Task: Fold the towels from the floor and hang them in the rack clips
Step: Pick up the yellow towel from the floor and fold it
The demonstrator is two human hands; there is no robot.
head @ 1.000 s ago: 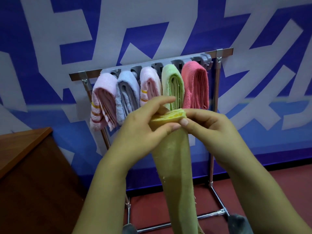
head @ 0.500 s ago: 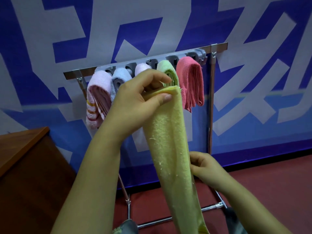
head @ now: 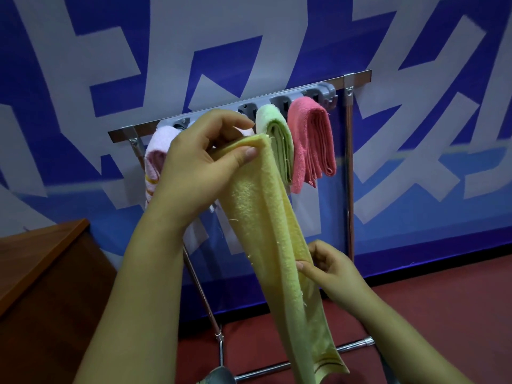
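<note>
Nearest the camera: two bare forearms, two hands, one yellow towel (head: 273, 245) folded into a long narrow strip. Left hand (head: 199, 164) raised, thumb and fingers pinched tight on the strip's top end, so the folded edge pokes out just past the thumb tip. Right hand (head: 329, 268) lower down and to the right, thumb and fingers nipped closed on the strip's right edge about midway along. Rest of the strip hanging free below the right hand, striped hem near the bottom of view.

To the left, a brown wooden cabinet (head: 41, 286), well apart from the towel. Red floor (head: 443, 306) on the right, bare as far as seen.

Farther back, one metal rack (head: 349, 167) with a grey clip bar (head: 318, 94) along its top rail. Three hung towels clearly visible: a pink striped towel (head: 158, 151) at the left end, partly behind the left hand, a green towel (head: 277, 142), and a coral towel (head: 310, 137) on the right. Any others behind the left hand impossible to count. One clip free at the bar's right end, just beyond the coral towel.

Farthest, a blue and white wall (head: 277, 37).
</note>
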